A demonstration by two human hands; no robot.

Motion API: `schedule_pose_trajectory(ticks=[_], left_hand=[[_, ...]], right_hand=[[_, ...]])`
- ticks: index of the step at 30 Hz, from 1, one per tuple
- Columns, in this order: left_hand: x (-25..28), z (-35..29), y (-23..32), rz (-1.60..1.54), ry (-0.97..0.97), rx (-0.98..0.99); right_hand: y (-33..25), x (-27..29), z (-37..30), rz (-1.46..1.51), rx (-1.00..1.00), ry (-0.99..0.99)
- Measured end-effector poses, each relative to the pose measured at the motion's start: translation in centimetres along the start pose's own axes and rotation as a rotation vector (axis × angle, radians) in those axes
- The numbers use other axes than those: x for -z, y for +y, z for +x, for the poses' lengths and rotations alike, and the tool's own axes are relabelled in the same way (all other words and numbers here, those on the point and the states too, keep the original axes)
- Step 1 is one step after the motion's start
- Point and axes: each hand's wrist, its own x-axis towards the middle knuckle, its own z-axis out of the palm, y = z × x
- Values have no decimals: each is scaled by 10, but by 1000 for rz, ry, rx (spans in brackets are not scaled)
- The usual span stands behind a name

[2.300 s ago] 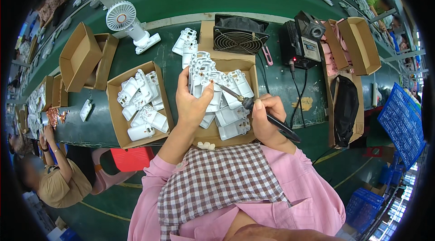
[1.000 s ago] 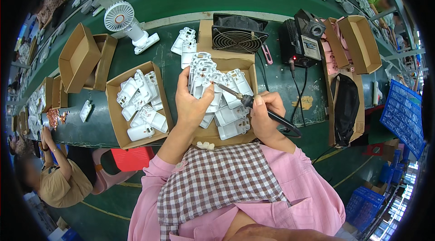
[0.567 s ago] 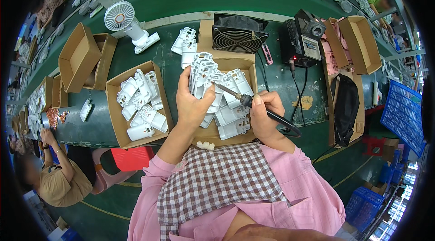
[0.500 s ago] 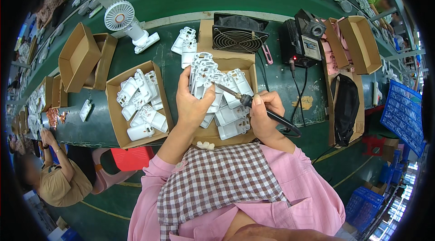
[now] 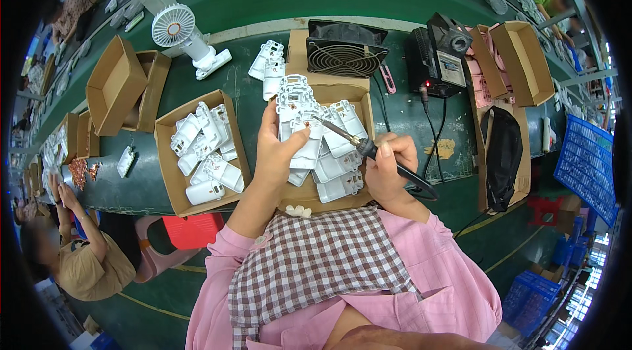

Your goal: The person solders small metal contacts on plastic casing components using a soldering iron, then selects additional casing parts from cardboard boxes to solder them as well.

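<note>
My left hand (image 5: pixel 275 151) grips a white plastic fan-handle shell (image 5: pixel 307 151) above a cardboard box, with the thumb on its small copper-coloured contact. More white shells (image 5: pixel 295 91) sit just beyond the fingers; whether the hand holds those too is hard to tell. My right hand (image 5: pixel 390 164) is closed round the black handle of a soldering iron (image 5: pixel 359 144). Its thin tip points left, close to the upper end of the held shell; I cannot tell if they touch. Under both hands the cardboard box (image 5: pixel 366 103) holds several loose white shells (image 5: pixel 339 169).
A second box (image 5: pixel 237 146) of white shells stands at left, with a white handheld fan (image 5: pixel 174 26) behind. A black fan (image 5: pixel 347 53) and soldering station (image 5: pixel 440 63) stand at the back. Right are boxes (image 5: pixel 526 63) and a black bag (image 5: pixel 501 159). A co-worker (image 5: pixel 92 244) sits at left.
The iron's tip has drawn slightly up and away from my left thumb. The held shell has turned to show more of its smooth face. At left the co-worker's hands have risen.
</note>
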Motion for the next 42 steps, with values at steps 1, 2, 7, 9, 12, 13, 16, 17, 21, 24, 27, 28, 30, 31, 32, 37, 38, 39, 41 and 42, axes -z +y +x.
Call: schedule_pose_trajectory(ticks=[1, 2, 7, 9, 12, 13, 16, 17, 21, 24, 27, 28, 30, 31, 32, 37, 38, 39, 41, 42], left_hand=[[2, 1, -3, -119, -43, 33], [2, 1, -4, -117, -44, 34], [-3, -2, -1, -74, -115, 11], [-3, -2, -1, -69, -93, 50], [-3, -1, -2, -63, -61, 110], [-6, -1, -2, -17, -21, 77], [-8, -5, 3, 155, 24, 29], [-8, -5, 1, 154, 25, 30], [-6, -4, -2, 221, 39, -44], [-6, -4, -2, 233, 40, -47], [-7, -4, 0, 238, 40, -42], [-7, -4, 0, 239, 41, -33], [-6, -4, -1, 246, 45, -40], [-6, -4, -2, 253, 49, -47], [-6, -4, -2, 252, 48, -46], [-5, -3, -4, 269, 53, -74], [-5, -3, -4, 269, 52, -74], [-6, -3, -4, 255, 49, -63], [-6, -3, -2, 242, 47, -53], [-7, -4, -1, 219, 43, -41]], right_hand=[[-1, 0, 0, 0, 2, 2], [-1, 0, 0, 13, 6, -4], [-3, 2, 0, 27, 21, -44], [-4, 5, 0, 1, 23, -107], [-5, 5, 0, -98, 1, -128], [-5, 5, 0, -100, 2, -127], [-5, 5, 1, -159, -33, -142], [-4, 5, 1, -181, -44, -150], [-4, 2, 2, -197, -67, -137], [-2, 1, 3, -214, -62, -132], [-1, 0, 3, -211, -51, -120], [-1, 0, 3, -212, -51, -120], [0, -1, 4, -204, -37, -115], [0, -2, 4, -204, -37, -116], [1, -2, 3, -201, -35, -106], [2, -2, 3, -201, -21, -98], [2, -2, 3, -201, -23, -96], [3, -2, 3, -202, -25, -93], [5, -2, 3, -180, -23, -80], [5, -2, 3, -158, -20, -67]])
